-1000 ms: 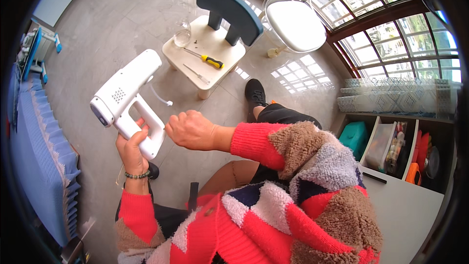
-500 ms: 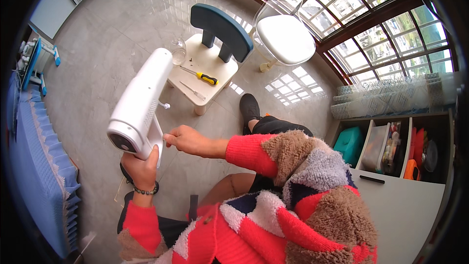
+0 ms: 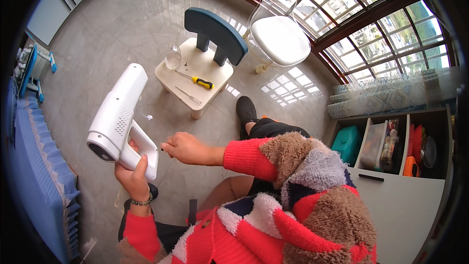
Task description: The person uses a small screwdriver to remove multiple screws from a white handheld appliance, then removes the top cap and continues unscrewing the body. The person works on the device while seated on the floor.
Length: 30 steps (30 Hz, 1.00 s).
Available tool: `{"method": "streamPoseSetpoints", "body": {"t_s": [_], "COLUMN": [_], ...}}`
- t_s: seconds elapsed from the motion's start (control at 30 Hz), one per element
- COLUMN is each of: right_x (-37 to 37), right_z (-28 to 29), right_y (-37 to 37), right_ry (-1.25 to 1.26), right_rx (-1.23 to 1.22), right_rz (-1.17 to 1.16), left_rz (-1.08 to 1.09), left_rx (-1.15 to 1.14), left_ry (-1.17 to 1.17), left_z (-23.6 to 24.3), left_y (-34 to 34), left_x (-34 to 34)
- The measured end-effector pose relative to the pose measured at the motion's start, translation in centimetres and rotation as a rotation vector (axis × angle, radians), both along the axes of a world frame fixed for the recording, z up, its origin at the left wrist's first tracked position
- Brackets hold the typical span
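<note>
My left hand (image 3: 133, 178) is wrapped around the lower part of a white gun-shaped appliance (image 3: 115, 117), with the thumb on its looped handle (image 3: 145, 144). A patch of small vent holes shows on its side, and a dark oval panel (image 3: 101, 151) on the end nearest me. A small white piece (image 3: 148, 117) sticks out beside the body. Just right of the handle, my right hand (image 3: 188, 147) is closed in a pinch on a tiny dark piece (image 3: 162, 149), too small to name. It is apart from the appliance.
On a small cream chair (image 3: 183, 100) with a dark blue backrest lie a yellow-black screwdriver (image 3: 202, 82), a thin clear-handled screwdriver (image 3: 194, 99), tiny dark bits and a clear glass jar (image 3: 172, 57). A white-seated chair (image 3: 281, 40) stands behind. At right is an open drawer unit (image 3: 391, 190); at left, blue fabric (image 3: 41, 176).
The appliance has moved left and down with my left hand and turned, so its handle loop and vents now show. My right hand has come away from the handle, pinching the tiny dark piece.
</note>
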State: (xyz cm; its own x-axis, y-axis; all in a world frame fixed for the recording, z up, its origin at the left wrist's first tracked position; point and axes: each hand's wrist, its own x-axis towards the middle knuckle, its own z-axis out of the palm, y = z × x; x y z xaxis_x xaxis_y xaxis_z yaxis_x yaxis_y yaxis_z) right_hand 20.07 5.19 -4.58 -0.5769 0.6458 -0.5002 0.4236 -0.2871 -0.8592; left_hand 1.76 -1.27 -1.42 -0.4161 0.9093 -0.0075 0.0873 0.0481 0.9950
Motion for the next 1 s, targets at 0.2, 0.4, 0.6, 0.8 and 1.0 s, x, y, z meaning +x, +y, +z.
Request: {"method": "streamPoseSetpoints", "body": {"t_s": [0.2,0.4,0.6,0.8,1.0], "right_x": [-1.3,0.1,-0.5,0.1,-0.3], "right_z": [-0.9,-0.7,0.6,1.1,-0.3], "right_y": [0.1,-0.4,-0.4,0.6,-1.0], "right_ry": [0.065,-0.252,-0.158,0.056,-0.290], "right_rx": [0.282,1.277,1.054,-0.623,1.085], "right_rz": [-0.035,0.307,0.195,-0.056,0.130], "left_rz": [-0.035,0.041,0.013,-0.072,0.009], "left_rx": [0.048,-0.293,-0.230,0.049,-0.229], "left_ry": [0.419,-0.354,-0.251,0.436,-0.317], "left_z": [-0.4,-0.9,-1.2,-0.4,-1.0], "left_y": [0.4,1.7,0.8,0.2,1.7], "left_x": [0.1,-1.9,-1.1,0.5,-0.7]}}
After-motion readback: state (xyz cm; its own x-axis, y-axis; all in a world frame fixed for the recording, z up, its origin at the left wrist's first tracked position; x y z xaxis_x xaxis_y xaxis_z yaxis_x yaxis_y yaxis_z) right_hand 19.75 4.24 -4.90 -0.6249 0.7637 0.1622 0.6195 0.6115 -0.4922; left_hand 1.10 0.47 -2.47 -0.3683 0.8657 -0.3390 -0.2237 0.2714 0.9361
